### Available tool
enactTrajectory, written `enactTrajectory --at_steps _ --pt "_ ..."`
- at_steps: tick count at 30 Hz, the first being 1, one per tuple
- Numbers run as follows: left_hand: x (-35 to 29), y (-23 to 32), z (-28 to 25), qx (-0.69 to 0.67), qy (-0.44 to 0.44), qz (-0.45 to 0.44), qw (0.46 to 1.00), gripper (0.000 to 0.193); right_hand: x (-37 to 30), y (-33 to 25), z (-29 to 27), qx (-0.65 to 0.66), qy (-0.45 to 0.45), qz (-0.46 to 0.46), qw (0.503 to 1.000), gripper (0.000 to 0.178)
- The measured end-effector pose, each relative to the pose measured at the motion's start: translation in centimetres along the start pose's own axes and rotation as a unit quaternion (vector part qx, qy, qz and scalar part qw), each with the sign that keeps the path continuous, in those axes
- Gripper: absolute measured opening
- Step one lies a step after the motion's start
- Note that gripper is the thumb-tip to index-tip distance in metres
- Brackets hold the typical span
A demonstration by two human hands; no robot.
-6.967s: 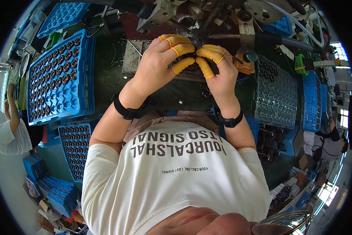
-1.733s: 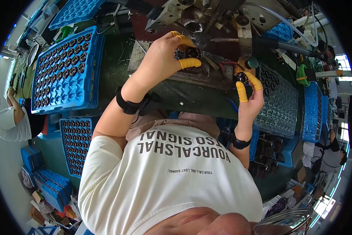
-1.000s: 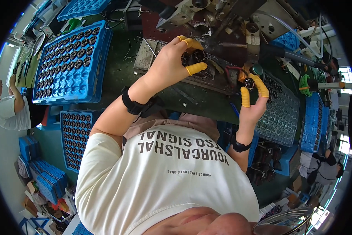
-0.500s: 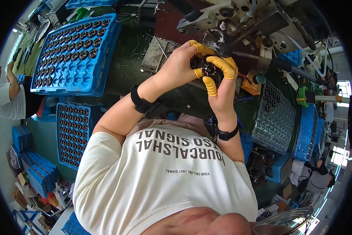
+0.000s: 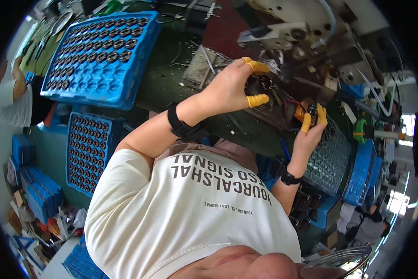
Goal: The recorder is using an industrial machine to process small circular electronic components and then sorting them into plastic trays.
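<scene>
My left hand [image 5: 225, 88] reaches in front of the machine, yellow covers on its thumb and fingers. Between the thumb and fingers is a round black part [image 5: 266, 83], its lower side hidden in shadow. Further right, my right hand [image 5: 311, 125] pinches a small dark part [image 5: 313, 113] between yellow-covered thumb and fingers; its exact shape cannot be made out. This hand is beside a transparent tray [image 5: 327, 162] with round pockets, some holding dark parts at the far end.
A metal machine [image 5: 283, 35] stands ahead. At left, a blue tray [image 5: 102, 95] carries rows of round black parts; a second filled blue tray [image 5: 87, 153] is lower down. An orange block [image 5: 300, 111] sits near my right hand. Another person [image 5: 13, 107] is at far left.
My hands have parted. The right hand has moved right, toward the transparent tray, with a dark part; the left hand stays near the machine. The view has shifted slightly.
</scene>
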State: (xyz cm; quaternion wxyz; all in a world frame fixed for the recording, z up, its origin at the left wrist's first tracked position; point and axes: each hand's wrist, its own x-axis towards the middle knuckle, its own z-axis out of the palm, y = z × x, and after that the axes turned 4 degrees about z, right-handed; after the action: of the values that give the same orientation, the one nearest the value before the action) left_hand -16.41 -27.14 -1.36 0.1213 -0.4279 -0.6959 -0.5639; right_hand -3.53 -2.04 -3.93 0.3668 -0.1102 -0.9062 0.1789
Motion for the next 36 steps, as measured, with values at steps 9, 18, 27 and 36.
enactTrajectory --at_steps 9,18,27,36 --pt "-5.5 -0.1 -13.3 0.264 0.093 -0.090 0.956 0.016 -1.9 3.8 -0.2 -0.049 0.002 0.010 0.999 0.053" --pt "-15.2 -4.3 -33.5 0.666 0.135 -0.312 0.664 0.023 -1.0 1.5 -2.9 0.182 -0.009 0.086 0.979 0.034" --pt "-18.6 -5.7 -39.9 0.621 0.030 -0.328 0.711 0.035 -4.0 7.2 -7.4 -0.128 0.078 0.217 0.965 0.030" --pt "-14.2 -6.0 -32.9 0.562 0.149 -0.270 0.768 0.039 -5.7 9.4 -6.2 -0.107 0.006 0.295 0.950 0.033"
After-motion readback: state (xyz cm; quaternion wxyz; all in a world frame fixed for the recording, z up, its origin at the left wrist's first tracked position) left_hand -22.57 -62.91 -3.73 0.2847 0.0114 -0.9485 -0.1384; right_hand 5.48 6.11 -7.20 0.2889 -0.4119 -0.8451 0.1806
